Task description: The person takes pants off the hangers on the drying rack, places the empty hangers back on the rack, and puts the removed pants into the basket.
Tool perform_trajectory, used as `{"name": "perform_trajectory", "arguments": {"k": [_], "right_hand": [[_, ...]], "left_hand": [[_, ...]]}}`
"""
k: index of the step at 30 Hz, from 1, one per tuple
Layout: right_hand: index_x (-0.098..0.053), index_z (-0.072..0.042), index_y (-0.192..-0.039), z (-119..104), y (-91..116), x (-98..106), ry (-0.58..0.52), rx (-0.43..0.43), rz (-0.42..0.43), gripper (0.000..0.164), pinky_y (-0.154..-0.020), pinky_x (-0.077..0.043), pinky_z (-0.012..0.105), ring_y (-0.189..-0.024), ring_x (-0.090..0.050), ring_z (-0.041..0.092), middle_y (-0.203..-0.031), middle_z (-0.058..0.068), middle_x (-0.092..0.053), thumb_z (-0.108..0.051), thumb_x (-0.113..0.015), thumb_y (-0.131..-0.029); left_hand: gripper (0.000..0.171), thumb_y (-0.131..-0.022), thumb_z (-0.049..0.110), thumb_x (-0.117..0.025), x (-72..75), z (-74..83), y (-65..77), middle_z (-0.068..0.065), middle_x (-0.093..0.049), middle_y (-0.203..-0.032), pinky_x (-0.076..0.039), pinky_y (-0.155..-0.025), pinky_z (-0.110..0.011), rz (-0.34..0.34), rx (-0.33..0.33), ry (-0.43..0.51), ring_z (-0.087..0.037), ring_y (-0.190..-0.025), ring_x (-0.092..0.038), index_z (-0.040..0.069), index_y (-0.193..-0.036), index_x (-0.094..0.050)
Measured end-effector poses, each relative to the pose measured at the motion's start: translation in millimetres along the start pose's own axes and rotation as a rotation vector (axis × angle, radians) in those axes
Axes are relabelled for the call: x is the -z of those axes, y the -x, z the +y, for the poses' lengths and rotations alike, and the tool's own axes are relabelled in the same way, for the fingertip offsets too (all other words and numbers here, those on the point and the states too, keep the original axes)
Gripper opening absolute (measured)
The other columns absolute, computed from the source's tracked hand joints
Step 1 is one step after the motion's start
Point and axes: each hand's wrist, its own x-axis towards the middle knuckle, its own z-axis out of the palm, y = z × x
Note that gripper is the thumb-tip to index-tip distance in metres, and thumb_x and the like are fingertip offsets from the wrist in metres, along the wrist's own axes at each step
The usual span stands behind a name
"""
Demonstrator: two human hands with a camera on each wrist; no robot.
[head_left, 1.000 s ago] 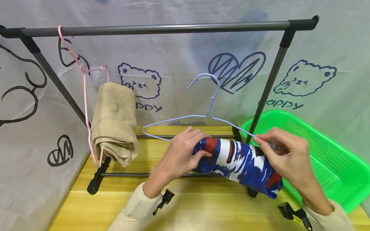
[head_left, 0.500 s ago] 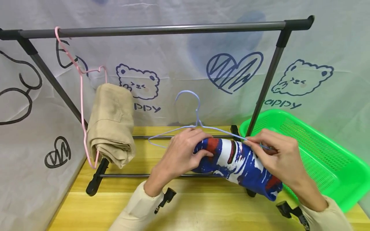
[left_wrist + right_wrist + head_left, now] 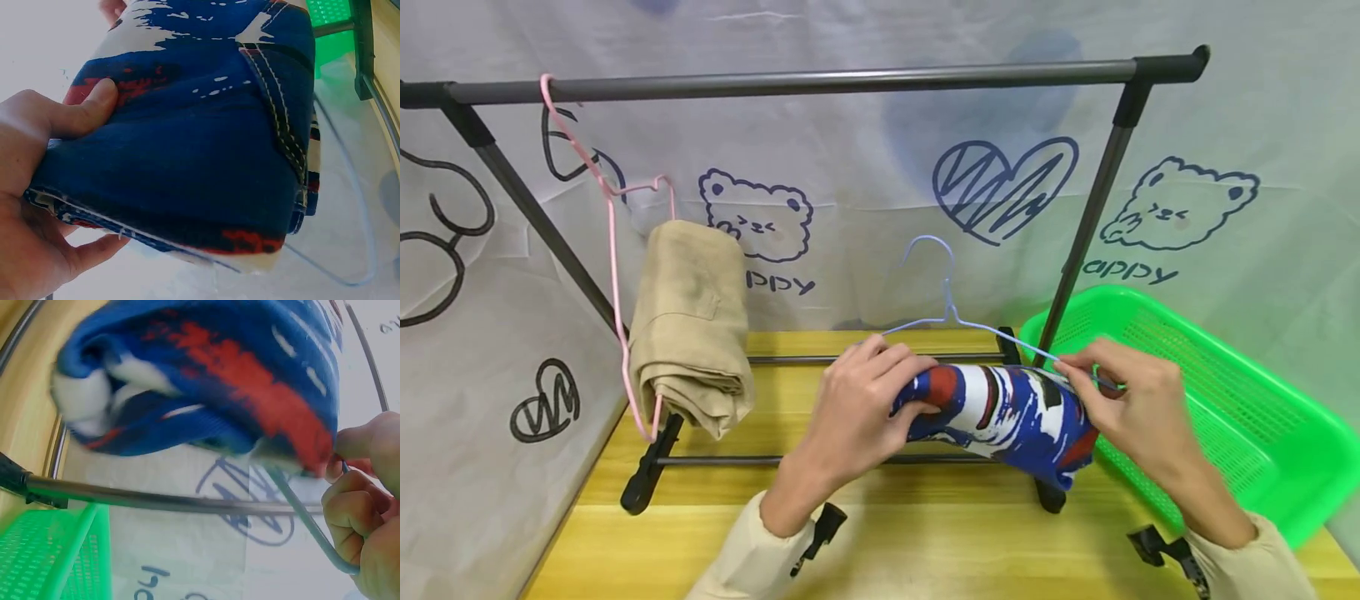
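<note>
Blue hanger (image 3: 951, 313) and folded garment (image 3: 992, 408), both in hand

Garment's near the rack (image 3: 850, 81), long axis left-to-right, right end tipped nearer. Left hand (image 3: 861, 408) pinches its left end; right hand (image 3: 1131, 400) pinches the hanger's right corner, hook up, tip left. Can't really tell how the wire runs by the folds. Green basket (image 3: 1292, 479) at right, mesh floor showing.
</note>
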Motion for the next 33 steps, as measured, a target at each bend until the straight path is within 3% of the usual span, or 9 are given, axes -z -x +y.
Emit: {"name": "perform_trajectory", "arguments": {"k": [5, 12, 20, 26, 33], "right_hand": [[-0.077, -0.011, -0.083, 7.0, 5.4, 10.7, 0.053, -0.044, 0.001, 0.020, -0.048, -0.037, 0.011, -0.050, -0.046, 0.001, -0.079, 0.002, -0.074, 0.006, -0.084, -0.077], [-0.076, -0.011, -0.082, 17.5, 13.0, 24.0, 0.095, -0.029, 0.005, 0.022, -0.046, -0.029, 0.014, -0.049, -0.037, 0.000, -0.073, -0.002, -0.071, 0.007, -0.085, -0.074], [-0.076, -0.006, -0.085, 20.9, 13.5, 34.1, 0.114, -0.018, 0.021, 0.014, -0.047, -0.030, 0.012, -0.049, -0.038, 0.000, -0.072, 0.000, -0.068, 0.006, -0.081, -0.078], [-0.077, 0.003, -0.085, 6.8, -6.1, 48.8, 0.131, -0.029, 0.174, 0.003, -0.053, -0.033, 0.005, -0.052, -0.042, -0.006, -0.072, 0.010, -0.070, 0.001, -0.079, -0.083], [-0.077, 0.009, -0.084, -18.1, -27.9, 61.2, 0.118, 0.009, 0.357, 0.022, -0.062, -0.033, 0.002, -0.061, -0.043, -0.010, -0.069, 0.021, -0.066, -0.012, -0.074, -0.090]], "left_hand": [[0.039, -0.074, 0.020, -0.094, 9.6, -8.6, 7.6, 0.001, -0.073, -0.099, -0.055, -0.073, -0.033, 0.039, 0.061, 0.093, -0.017, -0.087, -0.059, 0.011, -0.108, -0.076], [0.035, -0.076, 0.020, -0.092, 22.7, -23.1, 22.6, 0.002, -0.075, -0.097, -0.056, -0.075, -0.035, 0.062, 0.125, 0.185, -0.017, -0.088, -0.063, 0.012, -0.106, -0.076], [0.036, -0.073, 0.016, -0.093, 39.5, -32.2, 34.1, 0.002, -0.075, -0.098, -0.055, -0.075, -0.036, 0.080, 0.206, 0.212, -0.015, -0.088, -0.062, 0.014, -0.105, -0.076], [0.037, -0.072, 0.014, -0.094, 40.9, -32.6, 42.1, 0.002, -0.075, -0.097, -0.056, -0.073, -0.035, 0.046, 0.234, 0.199, -0.014, -0.086, -0.062, 0.014, -0.106, -0.077], [0.039, -0.072, 0.013, -0.094, 32.9, -32.1, 51.0, 0.003, -0.076, -0.099, -0.057, -0.076, -0.037, 0.019, 0.255, 0.192, -0.015, -0.089, -0.064, 0.015, -0.107, -0.078]]}}
